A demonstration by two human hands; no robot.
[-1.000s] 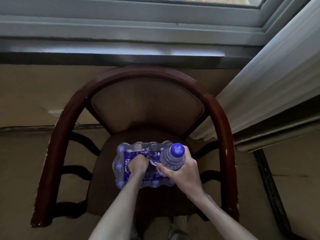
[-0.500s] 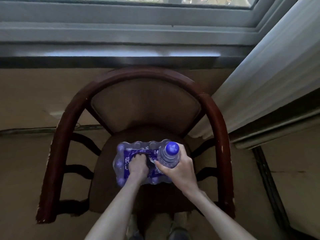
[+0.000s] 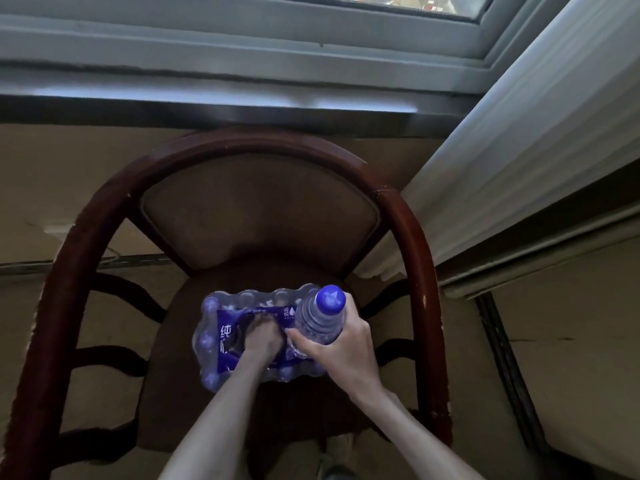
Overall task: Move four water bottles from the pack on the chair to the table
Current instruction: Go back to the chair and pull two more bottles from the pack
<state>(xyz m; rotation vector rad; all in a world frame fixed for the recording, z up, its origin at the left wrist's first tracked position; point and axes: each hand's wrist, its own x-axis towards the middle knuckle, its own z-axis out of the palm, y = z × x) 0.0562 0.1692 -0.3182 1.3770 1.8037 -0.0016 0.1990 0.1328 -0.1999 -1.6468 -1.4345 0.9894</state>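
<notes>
A shrink-wrapped pack of water bottles [image 3: 221, 341] with a purple label lies on the seat of a dark wooden armchair [image 3: 412, 237]. My right hand [image 3: 341, 355] grips one clear water bottle [image 3: 320, 318] with a purple cap, held upright at the pack's right end. My left hand [image 3: 263, 339] is pushed into the middle of the pack, fingers curled inside the torn wrap. What those fingers hold is hidden. The table is out of view.
The chair's curved armrests [image 3: 59, 306] enclose the seat on both sides. A window sill [image 3: 207, 98] runs behind the chair. A pale curtain [image 3: 519, 150] hangs at the right. My shoes [image 3: 332, 462] show below the seat's front edge.
My right hand has raised the bottle slightly at the pack's right end. My left hand stays buried in the pack. The view has shifted a little.
</notes>
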